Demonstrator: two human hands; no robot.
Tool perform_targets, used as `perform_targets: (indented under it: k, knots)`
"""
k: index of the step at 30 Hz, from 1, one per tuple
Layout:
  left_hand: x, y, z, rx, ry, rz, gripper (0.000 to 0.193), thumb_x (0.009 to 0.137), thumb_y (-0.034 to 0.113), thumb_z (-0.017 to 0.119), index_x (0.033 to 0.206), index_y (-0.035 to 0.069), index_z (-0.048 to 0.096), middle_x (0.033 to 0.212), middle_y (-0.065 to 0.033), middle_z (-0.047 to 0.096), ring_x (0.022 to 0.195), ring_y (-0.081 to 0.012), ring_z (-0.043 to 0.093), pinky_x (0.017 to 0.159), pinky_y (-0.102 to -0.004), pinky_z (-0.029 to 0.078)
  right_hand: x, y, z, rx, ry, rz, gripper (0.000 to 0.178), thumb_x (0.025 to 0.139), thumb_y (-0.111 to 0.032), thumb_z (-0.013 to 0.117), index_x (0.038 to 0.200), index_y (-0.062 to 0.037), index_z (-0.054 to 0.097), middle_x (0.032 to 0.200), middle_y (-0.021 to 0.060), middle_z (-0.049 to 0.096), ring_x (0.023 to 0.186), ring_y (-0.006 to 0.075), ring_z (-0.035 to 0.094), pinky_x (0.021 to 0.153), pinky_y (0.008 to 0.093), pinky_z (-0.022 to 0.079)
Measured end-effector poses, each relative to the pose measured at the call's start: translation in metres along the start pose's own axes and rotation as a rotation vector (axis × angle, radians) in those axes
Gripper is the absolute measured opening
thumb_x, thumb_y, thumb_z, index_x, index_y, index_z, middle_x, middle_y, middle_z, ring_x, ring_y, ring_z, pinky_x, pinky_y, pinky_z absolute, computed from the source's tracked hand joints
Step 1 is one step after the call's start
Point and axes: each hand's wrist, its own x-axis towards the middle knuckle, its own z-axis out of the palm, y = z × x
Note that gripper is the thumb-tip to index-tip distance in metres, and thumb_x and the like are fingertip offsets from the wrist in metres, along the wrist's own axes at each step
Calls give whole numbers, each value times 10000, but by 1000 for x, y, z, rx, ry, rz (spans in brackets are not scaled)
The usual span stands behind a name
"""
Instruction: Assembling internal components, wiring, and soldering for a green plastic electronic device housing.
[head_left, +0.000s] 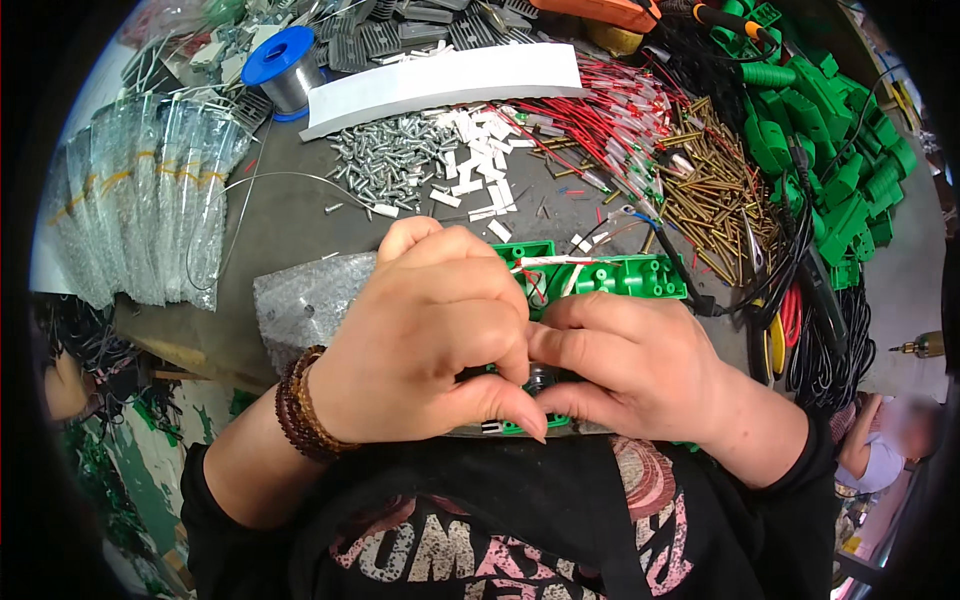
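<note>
My left hand [440, 325], with a beaded bracelet [300, 405] on its wrist, is closed over a green plastic housing [655, 278]. Its thumb and fingers are bent together, and whatever they pinch is hidden. Close against it, my right hand [635, 365] is also closed, thumb and fingertips meeting at a dark, shiny round part [541, 378] in the housing. What the right fingers hold cannot be made out. Red and white wires [550, 262] run across the housing's far side. Both hands cover most of its middle.
Left of the housing lies a bubble-wrap pad [305, 305]. Screws [390, 155], small white pieces [485, 150], red-wired parts [610, 115] and brass pins [710, 185] lie beyond. A solder spool [290, 75], bagged parts [150, 200], green housings [830, 150] and a black cable [820, 300] surround them.
</note>
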Motion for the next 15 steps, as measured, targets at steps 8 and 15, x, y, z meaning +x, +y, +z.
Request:
perform_targets:
  k: [8,15]
  knots:
    - [-2,-1,-10,-89,-57,-12,347,654,423,879,695,204,614,883,63,597,908,-218,562,859,-405,352,-14,-2,15,107,48,58,571,799,-251,790,1323,-114,610,1063,86,541,762,206,607,654,329,549]
    - [-6,6,-22,-105,17,35,322,675,349,893,738,159,640,898,12,606,891,-232,569,832,-390,398,-28,-7,10,145,151,53,673,797,-241,806,1395,-62,555,1185,139,542,846,261,637,682,349,551]
